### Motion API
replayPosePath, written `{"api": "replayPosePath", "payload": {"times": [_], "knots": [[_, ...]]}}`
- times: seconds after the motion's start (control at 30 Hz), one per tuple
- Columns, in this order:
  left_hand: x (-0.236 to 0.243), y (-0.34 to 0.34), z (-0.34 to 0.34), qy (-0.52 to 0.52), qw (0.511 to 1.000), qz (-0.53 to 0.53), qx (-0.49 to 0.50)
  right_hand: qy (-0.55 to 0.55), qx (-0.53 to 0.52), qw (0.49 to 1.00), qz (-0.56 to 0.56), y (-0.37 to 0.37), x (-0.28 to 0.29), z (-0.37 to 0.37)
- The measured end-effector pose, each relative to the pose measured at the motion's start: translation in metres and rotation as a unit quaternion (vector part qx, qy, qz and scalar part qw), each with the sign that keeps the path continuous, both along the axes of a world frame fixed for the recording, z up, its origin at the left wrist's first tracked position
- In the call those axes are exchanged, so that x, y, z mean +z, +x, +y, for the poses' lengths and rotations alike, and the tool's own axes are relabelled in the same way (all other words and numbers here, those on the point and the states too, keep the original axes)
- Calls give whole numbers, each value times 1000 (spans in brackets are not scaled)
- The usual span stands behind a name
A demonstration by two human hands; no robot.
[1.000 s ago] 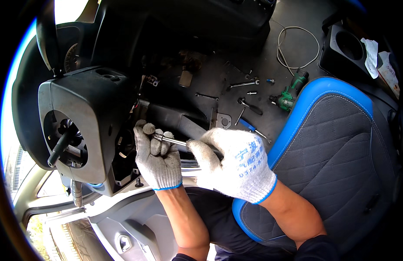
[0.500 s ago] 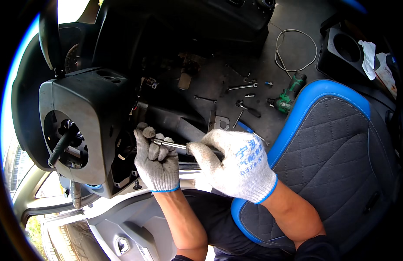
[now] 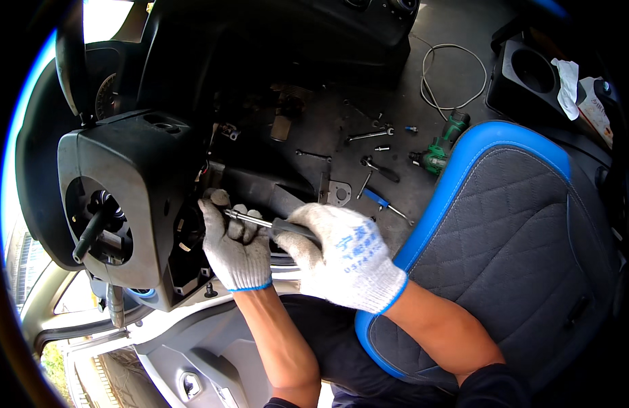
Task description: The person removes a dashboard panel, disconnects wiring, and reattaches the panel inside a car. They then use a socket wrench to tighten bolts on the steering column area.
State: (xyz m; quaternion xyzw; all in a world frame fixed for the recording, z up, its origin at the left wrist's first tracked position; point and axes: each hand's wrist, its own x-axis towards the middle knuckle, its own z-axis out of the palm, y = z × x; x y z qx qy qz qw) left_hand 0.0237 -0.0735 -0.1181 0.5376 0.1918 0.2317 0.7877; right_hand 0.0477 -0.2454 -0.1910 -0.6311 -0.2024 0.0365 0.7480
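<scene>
My right hand [image 3: 348, 255], in a white knit glove with blue print, is closed round the dark handle of a screwdriver [image 3: 260, 221]. Its silver shaft points left and ends in a thicker, socket-like tip. Beneath that tip is my left hand [image 3: 236, 251], gloved and palm up, with its fingers curled and the thumb close to the index finger. Whatever sits between those fingertips is too small to make out. Left of both hands stands the grey steering column cover [image 3: 117, 204], with a bare dark shaft [image 3: 93, 234] sticking out of its round opening.
On the dark floor lie several wrenches [image 3: 370, 134], a ratchet [image 3: 382, 168], a blue-handled tool [image 3: 377, 198] and a green power driver [image 3: 437, 156]. A looped cable [image 3: 423, 81] lies farther back. The blue-edged seat [image 3: 491, 258] fills the right, the door panel [image 3: 205, 360] the lower left.
Both hands have shifted slightly left together with the screwdriver, and more of its dark handle shows. The whole view has also moved a little.
</scene>
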Motion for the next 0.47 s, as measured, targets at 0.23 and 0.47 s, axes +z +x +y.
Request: {"api": "replayPosePath", "payload": {"times": [0.23,0.47], "knots": [[5,29,-13,-57,988,90,115,-51,120,984,118,0,-4,6],[-24,58,15,145,955,196,168,-190,81,967,147,6,-45,55]]}}
